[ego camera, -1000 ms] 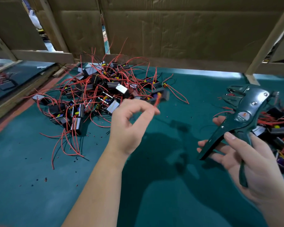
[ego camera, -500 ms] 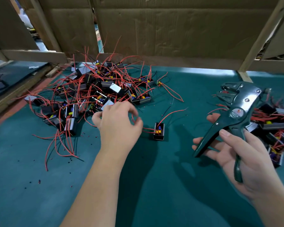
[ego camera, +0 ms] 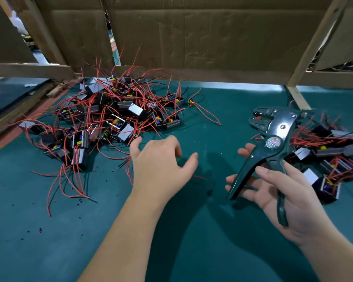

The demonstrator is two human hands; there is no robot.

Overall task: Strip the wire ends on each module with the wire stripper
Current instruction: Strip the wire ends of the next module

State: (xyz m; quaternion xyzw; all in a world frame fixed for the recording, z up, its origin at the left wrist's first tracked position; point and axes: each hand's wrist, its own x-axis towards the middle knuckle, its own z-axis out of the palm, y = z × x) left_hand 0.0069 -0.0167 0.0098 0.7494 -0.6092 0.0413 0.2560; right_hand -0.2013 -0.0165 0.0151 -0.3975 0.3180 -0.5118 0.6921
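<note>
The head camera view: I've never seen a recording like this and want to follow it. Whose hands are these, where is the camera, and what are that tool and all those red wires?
There is no machine here. A person works with bare hands, and the only camera sits on their head, looking forward and down. The right hand grips a dark wire stripper, with its jaws pointing away. The left hand reaches over the green mat with its back up, and whether it holds anything is hidden. Small black modules with red wires lie in two heaps: a big left pile and a right pile behind the tool. A cardboard wall stands at the back.
</note>
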